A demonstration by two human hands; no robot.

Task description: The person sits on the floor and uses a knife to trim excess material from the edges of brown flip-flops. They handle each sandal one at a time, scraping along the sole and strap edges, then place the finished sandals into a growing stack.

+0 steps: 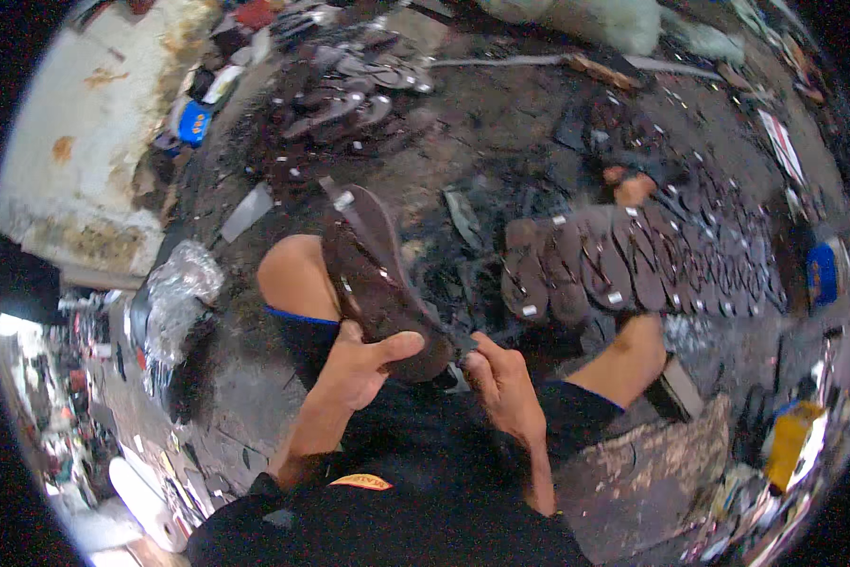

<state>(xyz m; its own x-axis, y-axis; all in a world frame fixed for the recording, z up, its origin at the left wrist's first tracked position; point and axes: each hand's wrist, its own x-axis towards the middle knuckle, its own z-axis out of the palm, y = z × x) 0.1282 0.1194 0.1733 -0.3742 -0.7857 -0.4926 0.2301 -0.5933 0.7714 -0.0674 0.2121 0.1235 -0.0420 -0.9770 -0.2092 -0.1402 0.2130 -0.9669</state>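
Dirty workshop floor (500, 123) — 1 brown sandal (373, 274) gripped in left hand (359, 369), right hand (502, 383) pinching its heel edge.

I see a dark, dirty floor (500, 123) carrying a row of brown sandals (614, 260), a sandal heap (349, 85) and a crumpled plastic bag (181, 293).

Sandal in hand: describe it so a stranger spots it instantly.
Start at the row of dark brown sandals overlapping on the floor, then look left, above the person's lap. The sandal is the only one lifted and tilted, left hand under its heel, right hand at its edge.
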